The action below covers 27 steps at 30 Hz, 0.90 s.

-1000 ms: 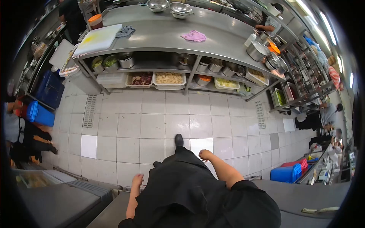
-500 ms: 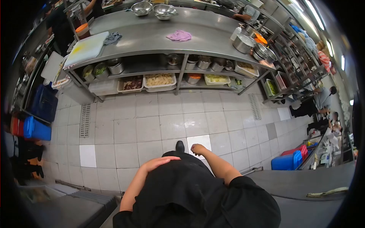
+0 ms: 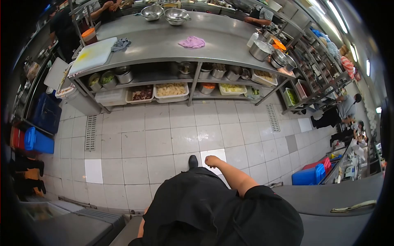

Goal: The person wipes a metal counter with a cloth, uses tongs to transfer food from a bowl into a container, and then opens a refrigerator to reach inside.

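Observation:
My right hand [image 3: 211,161] hangs in front of my body above the floor tiles, with its fingers curled into a loose fist. Nothing shows sticking out of it. My left hand is out of sight; only a sliver of that forearm shows beside my black apron [image 3: 184,201]. The tip of one black shoe [image 3: 193,161] is on the floor, left of my right hand. Neither arm touches the steel worktable [image 3: 156,45], which stands across the floor ahead.
On the worktable are a pink cloth [image 3: 192,42], a white cutting board [image 3: 93,56], metal bowls [image 3: 177,16] and pots [image 3: 261,50]. Food tubs [image 3: 171,91] fill its lower shelf. Grey counters [image 3: 328,201] flank me. Co-workers [image 3: 347,107] stand right and beyond the table. Floor drains [image 3: 90,133] lie ahead.
My left hand has dropped from the front of my apron and gone out of view at my side. My right hand stays closed at about the same spot.

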{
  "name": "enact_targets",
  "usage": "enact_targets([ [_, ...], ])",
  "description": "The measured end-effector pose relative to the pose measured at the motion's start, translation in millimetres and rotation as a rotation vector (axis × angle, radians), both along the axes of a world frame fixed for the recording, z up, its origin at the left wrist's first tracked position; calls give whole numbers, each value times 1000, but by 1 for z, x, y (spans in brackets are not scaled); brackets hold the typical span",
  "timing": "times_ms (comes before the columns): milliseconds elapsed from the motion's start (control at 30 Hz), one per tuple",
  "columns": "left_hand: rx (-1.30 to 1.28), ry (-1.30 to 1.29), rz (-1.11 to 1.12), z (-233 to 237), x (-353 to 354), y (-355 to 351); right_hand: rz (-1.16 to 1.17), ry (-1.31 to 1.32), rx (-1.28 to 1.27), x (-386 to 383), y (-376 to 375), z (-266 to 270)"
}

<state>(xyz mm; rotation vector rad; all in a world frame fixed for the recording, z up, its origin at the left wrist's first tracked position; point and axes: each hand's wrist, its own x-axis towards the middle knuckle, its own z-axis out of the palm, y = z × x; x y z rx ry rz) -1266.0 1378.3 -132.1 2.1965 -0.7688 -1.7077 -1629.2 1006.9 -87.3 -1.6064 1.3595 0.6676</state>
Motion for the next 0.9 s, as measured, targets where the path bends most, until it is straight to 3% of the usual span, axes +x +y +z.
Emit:
enact_targets([
  [200, 4, -119, -53, -16, -2, 6, -7, -52, -54, 12, 0, 10],
  [300, 9, -104, -7, -4, -10, -14, 93, -180, -227, 22, 13, 24],
  [400, 21, -84, 31, 10, -14, -30, 43, -347, -79, 45, 28, 37],
  [533, 9, -81, 46, 22, -17, -43, 544, -256, 162, 66, 52, 49],
  [600, 4, -75, 54, 19, -16, -45, 557, -138, 52, 72, 55, 60],
  [733, -88, -85, 75, -5, -9, -32, 523, -158, -30, 62, 50, 41],
  [800, -131, -157, -127, -24, -2, -21, 403, -204, -32, 47, 45, 26],
  [900, -88, -191, -173, -66, 8, 2, 199, -185, -192, 16, 42, 12],
])
